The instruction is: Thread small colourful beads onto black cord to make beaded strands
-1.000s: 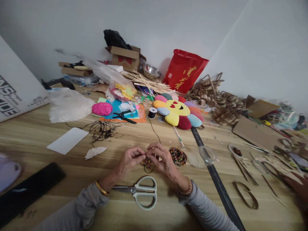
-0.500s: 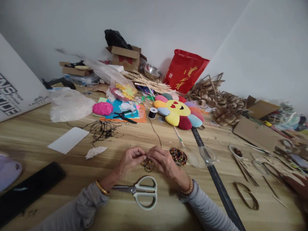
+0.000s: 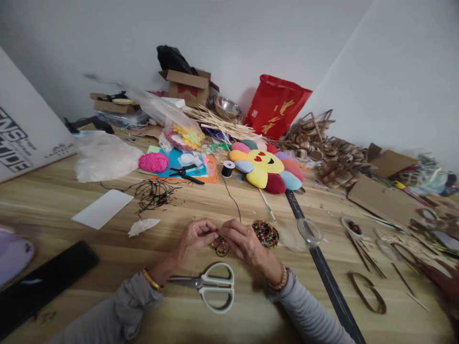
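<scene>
My left hand (image 3: pixel 193 239) and my right hand (image 3: pixel 245 241) meet fingertip to fingertip above the table, both pinched closed on a thin black cord. A short string of small coloured beads (image 3: pixel 220 247) hangs on this cord just below the fingers, with a small loop under it. From the spool of black cord (image 3: pixel 228 168) a strand (image 3: pixel 232 197) runs down to my right hand. My fingers hide the exact spot being pinched. Scissors with pale handles (image 3: pixel 217 288) lie in front of my hands. Right of my right hand sits a coil of multicoloured beads (image 3: pixel 266 233).
Tangled black cord (image 3: pixel 153 195), white paper (image 3: pixel 103 209) and a black phone (image 3: pixel 46 291) lie to the left. Behind are pink yarn (image 3: pixel 153 162), pliers (image 3: pixel 186 174) and a flower cushion (image 3: pixel 266 165). Another person's hand (image 3: pixel 442 282) shows at the right edge beside cane strips (image 3: pixel 367 292).
My hands stay almost in place, with fingertips still together at the cord. At the right edge, the other person's hand has shifted slightly.
</scene>
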The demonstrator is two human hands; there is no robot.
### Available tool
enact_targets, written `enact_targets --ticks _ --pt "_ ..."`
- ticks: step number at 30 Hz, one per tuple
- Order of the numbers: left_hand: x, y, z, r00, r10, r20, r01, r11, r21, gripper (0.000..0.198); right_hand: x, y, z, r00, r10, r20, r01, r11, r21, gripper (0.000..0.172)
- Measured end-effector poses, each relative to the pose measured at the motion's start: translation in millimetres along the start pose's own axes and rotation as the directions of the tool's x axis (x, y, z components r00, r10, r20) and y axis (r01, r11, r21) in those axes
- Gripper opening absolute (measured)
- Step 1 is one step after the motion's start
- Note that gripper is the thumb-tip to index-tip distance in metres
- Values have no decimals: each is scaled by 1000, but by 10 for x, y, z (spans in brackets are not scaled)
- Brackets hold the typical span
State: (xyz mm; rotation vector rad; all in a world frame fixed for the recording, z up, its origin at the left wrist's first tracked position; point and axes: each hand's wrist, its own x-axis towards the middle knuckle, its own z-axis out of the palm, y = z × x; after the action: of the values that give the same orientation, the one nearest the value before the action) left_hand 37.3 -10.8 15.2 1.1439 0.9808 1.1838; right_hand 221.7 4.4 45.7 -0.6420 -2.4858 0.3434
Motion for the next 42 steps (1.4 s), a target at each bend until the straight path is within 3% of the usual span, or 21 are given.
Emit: enact_targets --ticks 16,21,25,28,31,35,42 --pt "3 33 21 997 -78 -17 76 995 -69 30 -20 17 -22 991 -119 61 129 975 -180 26" --pt "2 43 31 997 -74 -23 72 996 -51 27 -14 29 28 995 -76 59 85 981 -176 23" --pt "-19 5 59 994 8 -106 4 993 118 16 13 31 111 999 43 27 -38 987 -156 17" --pt "-48 -29 64 963 202 -179 -124 920 372 5 40 29 178 992 126 -17 -127 991 -32 16" --pt "-74 -54 46 915 379 -141 -239 788 567 7 63 19 213 978 202 -51 -192 968 160 13" --pt "-91 -82 15 885 462 -49 -304 655 692 7 77 5 217 953 295 -75 -258 914 313 9" --pt "-86 -95 -34 806 572 152 -465 453 760 15 83 2 210 902 431 14 -388 797 463 10"
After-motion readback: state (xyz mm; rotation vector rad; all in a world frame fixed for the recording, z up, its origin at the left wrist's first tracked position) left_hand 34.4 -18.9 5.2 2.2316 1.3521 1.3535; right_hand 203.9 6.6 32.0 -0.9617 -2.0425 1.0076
